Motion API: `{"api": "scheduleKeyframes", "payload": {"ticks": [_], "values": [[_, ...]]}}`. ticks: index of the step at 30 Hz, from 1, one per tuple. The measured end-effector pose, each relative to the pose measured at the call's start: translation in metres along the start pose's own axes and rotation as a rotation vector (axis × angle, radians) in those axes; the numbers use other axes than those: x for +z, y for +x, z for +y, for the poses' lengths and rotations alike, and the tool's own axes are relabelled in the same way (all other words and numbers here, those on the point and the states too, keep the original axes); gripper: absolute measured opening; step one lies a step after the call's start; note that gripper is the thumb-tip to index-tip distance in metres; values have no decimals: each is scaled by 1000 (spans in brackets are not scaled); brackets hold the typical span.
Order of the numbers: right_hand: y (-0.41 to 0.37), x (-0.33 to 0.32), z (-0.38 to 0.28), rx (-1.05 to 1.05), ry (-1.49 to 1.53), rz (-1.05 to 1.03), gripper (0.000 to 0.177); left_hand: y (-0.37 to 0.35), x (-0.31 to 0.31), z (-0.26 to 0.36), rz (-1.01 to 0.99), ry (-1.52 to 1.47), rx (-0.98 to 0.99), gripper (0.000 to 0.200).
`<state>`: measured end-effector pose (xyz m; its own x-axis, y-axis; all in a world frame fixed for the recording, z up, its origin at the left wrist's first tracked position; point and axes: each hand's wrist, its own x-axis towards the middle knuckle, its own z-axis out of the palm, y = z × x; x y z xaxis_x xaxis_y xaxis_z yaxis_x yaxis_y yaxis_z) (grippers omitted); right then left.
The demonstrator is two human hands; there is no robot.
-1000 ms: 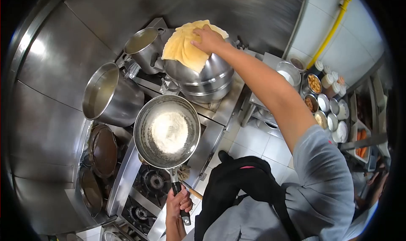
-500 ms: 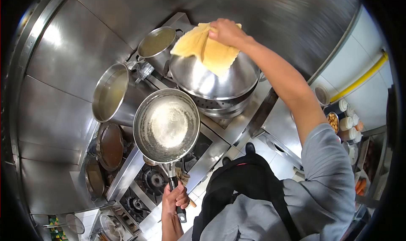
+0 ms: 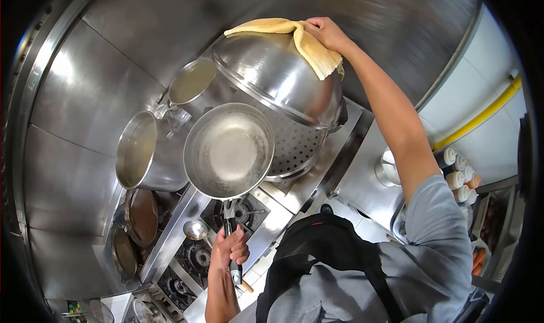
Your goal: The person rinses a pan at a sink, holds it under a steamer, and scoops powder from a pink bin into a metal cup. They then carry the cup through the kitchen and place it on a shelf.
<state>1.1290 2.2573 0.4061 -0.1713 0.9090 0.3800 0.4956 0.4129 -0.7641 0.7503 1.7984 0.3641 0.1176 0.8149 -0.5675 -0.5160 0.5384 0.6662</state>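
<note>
My left hand (image 3: 229, 248) is closed around the black handle of a frying pan (image 3: 229, 150). The pan's bare, worn inside faces up, partly in front of a steamer pot. With my right hand (image 3: 328, 32) I grip a yellow cloth (image 3: 316, 52) at the top of a large domed steel lid (image 3: 266, 68). The cloth hides whatever grip the lid has. The lid is tilted, its near edge raised off the steamer, so a perforated steamer tray (image 3: 294, 147) shows beneath.
Two tall pots with liquid, one nearer (image 3: 136, 150) and one farther (image 3: 194, 82), stand left of the steamer. A ladle (image 3: 195, 230) lies by the gas burners (image 3: 197, 256). Pans with brown contents (image 3: 140, 216) sit along the left wall. Squeeze bottles (image 3: 456, 175) line the right side.
The lid has come up and tilted, exposing the perforated tray. My right hand and the cloth have shifted toward its far top. The frying pan has moved slightly up in the view.
</note>
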Motion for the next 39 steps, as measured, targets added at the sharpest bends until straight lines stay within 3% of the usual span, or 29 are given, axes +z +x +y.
{"api": "scheduleKeyframes", "payload": {"ticks": [10,13,19,39], "values": [[-6,-8,2,32,98,-4,36,87,5,-1,-108,99,-67,17],[-3,-7,8,73,181,-7,36,103,7,-4,-34,106,-125,16],[-5,-8,7,95,205,14,35,126,0,-8,-93,212,-82,16],[-3,-11,7,111,185,8,33,122,-7,14,-24,310,51,5]]}}
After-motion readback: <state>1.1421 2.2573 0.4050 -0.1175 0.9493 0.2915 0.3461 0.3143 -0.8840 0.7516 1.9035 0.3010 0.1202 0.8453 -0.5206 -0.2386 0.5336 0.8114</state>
